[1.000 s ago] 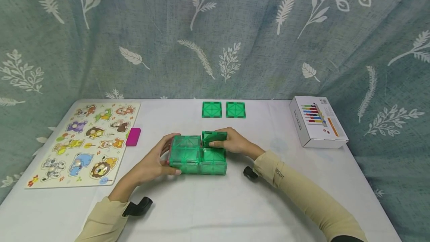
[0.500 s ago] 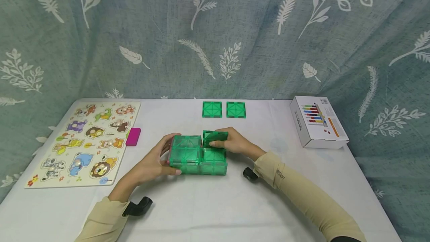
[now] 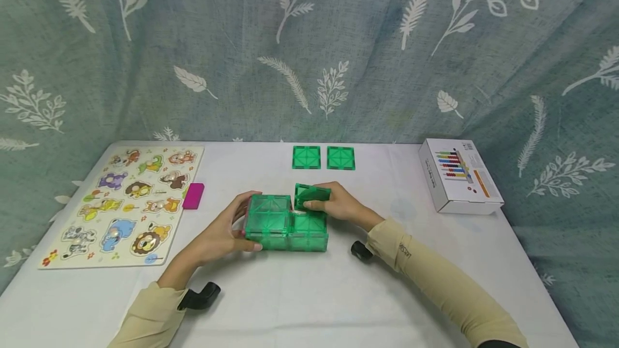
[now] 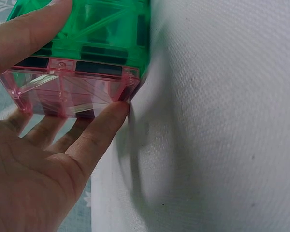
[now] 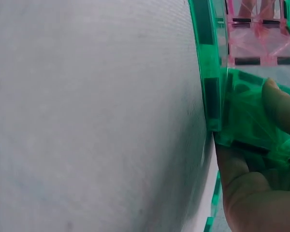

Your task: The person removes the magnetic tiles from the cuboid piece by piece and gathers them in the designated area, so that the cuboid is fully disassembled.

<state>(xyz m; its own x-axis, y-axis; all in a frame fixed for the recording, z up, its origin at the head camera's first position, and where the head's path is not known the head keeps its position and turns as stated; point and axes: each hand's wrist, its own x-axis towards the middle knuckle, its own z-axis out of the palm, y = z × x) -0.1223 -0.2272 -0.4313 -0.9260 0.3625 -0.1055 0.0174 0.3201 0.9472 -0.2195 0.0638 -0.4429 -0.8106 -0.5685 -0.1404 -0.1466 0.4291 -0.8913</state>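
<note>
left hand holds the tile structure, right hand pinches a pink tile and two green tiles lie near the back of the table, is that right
Not quite: the right hand pinches a green tile, not a pink one, as the right wrist view shows. The rest is right.

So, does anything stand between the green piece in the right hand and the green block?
Nothing visible: the green piece in the right hand is just beyond the right half of the green block. Whether they touch is unclear.

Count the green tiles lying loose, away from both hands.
2: the left tile and the right tile, side by side, flat near the far edge of the table. Any stacked beneath wouldn't show.
</note>
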